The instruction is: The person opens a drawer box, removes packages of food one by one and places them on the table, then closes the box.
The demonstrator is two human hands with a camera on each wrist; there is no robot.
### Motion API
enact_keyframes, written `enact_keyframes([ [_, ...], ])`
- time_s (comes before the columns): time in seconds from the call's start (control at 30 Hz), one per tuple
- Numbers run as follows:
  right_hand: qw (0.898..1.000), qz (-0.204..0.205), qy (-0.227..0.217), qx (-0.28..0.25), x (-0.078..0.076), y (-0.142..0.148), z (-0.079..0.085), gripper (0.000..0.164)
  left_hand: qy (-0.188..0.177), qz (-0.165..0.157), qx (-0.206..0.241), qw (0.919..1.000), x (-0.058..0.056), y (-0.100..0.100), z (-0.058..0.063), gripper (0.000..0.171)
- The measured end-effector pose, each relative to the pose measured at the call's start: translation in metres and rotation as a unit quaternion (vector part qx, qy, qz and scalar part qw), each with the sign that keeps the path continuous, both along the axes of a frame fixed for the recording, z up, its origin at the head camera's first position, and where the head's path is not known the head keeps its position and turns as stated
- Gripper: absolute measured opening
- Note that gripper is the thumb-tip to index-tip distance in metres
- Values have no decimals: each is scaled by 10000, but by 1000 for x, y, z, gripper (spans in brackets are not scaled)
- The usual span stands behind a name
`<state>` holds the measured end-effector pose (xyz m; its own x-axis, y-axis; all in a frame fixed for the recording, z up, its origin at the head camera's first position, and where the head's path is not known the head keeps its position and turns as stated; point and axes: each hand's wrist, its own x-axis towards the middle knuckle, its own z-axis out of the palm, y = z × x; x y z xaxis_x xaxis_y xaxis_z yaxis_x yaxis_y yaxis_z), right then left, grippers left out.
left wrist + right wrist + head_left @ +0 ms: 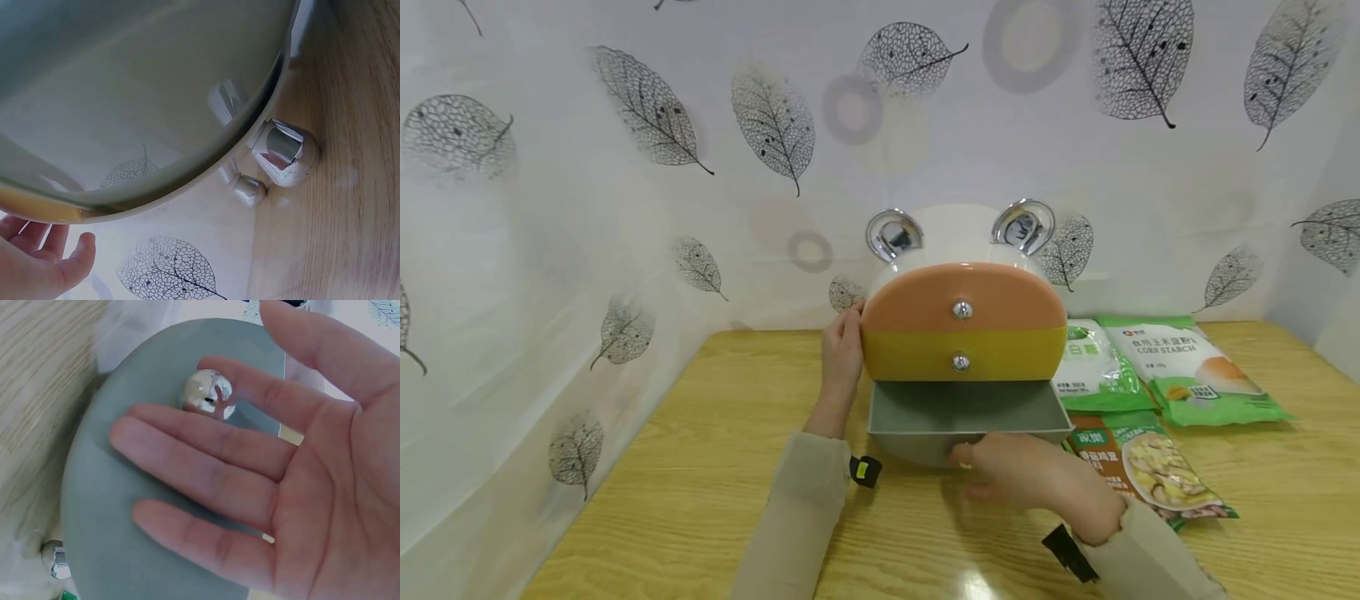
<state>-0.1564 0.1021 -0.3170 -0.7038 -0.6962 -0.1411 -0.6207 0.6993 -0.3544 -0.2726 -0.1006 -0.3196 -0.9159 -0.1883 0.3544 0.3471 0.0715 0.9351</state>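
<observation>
A small rounded cabinet with two silver ring-shaped ears stands on the table. Its orange drawer and yellow drawer are closed, while the grey-green bottom drawer is pulled out, its visible inside bare. My left hand rests against the cabinet's left side; the left wrist view shows its fingertips at the edge. My right hand is at the bottom drawer's front, fingers extended. In the right wrist view, the silver knob lies between the index and middle fingers, touching the index fingertip.
Right of the cabinet lie a corn starch bag, a green-and-white bag partly hidden behind it, and a brown-and-green food packet near my right wrist. Behind the wooden table hangs a leaf-patterned curtain.
</observation>
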Motion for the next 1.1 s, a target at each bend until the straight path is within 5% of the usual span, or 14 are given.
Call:
enact_keyframes([
  [0.3,9973,-28,725,-73,-8,0,-7,16,-53,26,-23,10000,0,0,0,34],
  [0.57,9836,-35,1790,-233,-18,2,-18,15,-20,25,-60,10000,-1,0,0,36],
  [1.1,9777,-324,2046,-343,-26,5,-27,30,46,71,-104,9999,0,1,0,35],
])
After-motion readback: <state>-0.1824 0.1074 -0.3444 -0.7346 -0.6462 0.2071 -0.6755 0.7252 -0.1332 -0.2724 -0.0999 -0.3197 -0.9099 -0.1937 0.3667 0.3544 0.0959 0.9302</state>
